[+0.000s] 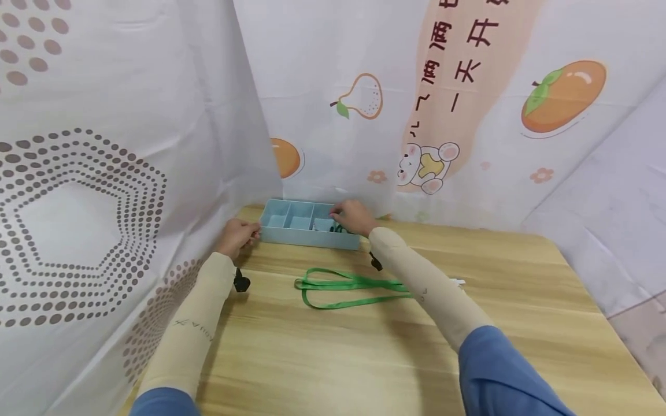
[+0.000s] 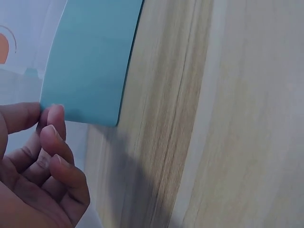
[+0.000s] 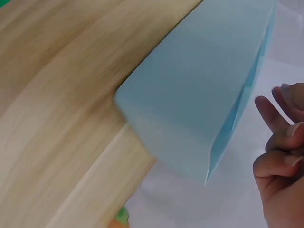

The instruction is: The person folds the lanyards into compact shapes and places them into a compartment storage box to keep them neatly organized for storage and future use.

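A light blue box (image 1: 307,237) with three compartments in a row stands at the back of the wooden table. At its left end, my left hand (image 1: 236,236) pinches the rim between thumb and forefinger; the left wrist view shows this grip on the box (image 2: 90,66) closely. My right hand (image 1: 356,216) is bent over the right compartment, where a dark green cord (image 1: 339,228) and small dark bits lie. In the right wrist view, the right hand (image 3: 285,156) has bent fingers beside the box's rim. Whether its fingertips hold anything cannot be made out.
A green lanyard (image 1: 385,284) lies looped on the table (image 1: 322,358) in front of the box, partly beneath my right forearm. Its white end (image 1: 458,281) shows past the arm. Printed white cloth (image 1: 322,52) hangs behind and along the left side.
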Motion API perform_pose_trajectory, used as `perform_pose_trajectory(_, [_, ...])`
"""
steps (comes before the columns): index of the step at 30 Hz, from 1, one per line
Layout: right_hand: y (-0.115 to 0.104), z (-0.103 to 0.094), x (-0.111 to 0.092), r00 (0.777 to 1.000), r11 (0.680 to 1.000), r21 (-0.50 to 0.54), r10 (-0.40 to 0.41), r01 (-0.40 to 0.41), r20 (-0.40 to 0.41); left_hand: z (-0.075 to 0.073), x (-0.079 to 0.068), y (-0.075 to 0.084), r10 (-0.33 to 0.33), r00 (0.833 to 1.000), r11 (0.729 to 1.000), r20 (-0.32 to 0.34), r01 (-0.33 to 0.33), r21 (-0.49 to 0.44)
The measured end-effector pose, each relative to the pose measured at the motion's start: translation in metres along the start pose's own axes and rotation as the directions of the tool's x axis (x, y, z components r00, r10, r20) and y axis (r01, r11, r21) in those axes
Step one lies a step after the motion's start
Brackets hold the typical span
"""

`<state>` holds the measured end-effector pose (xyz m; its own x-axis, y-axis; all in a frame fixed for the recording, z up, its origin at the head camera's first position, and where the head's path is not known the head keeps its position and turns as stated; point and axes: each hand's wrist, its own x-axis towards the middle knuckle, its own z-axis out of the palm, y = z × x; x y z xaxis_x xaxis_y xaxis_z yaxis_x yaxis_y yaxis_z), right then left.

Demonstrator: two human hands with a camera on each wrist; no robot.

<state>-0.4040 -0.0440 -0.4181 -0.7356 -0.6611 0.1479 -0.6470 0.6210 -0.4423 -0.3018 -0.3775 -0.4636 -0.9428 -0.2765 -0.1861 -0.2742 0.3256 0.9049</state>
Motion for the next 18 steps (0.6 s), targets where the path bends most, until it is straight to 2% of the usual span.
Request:
perform_pose_trajectory(5, [0.023,-0.015,-0.037,0.997,0.998,0.028,-0.047,0.049,-0.063,0.001,-0.008,0.006,0.032,0.999,0.999,-0.036,-0.031,0.025])
perform_pose_trajectory(8, [0.041,-0.022,-0.06,0.995,0.999,0.022,-0.037,0.039,-0.098,0.005,-0.014,0.012,0.03,0.999,0.999,-0.04,-0.029,0.022])
perform_pose_trajectory(13, [0.065,-0.033,-0.099,0.994,1.0,0.002,-0.009,0.009,-0.113,0.01,-0.025,0.023,0.046,0.999,0.997,0.007,-0.047,0.064])
perform_pose_trajectory(18, [0.082,-0.04,-0.144,0.998,1.0,-0.007,-0.013,0.012,-0.061,0.017,-0.04,0.031,0.131,0.987,0.985,0.092,-0.141,0.102])
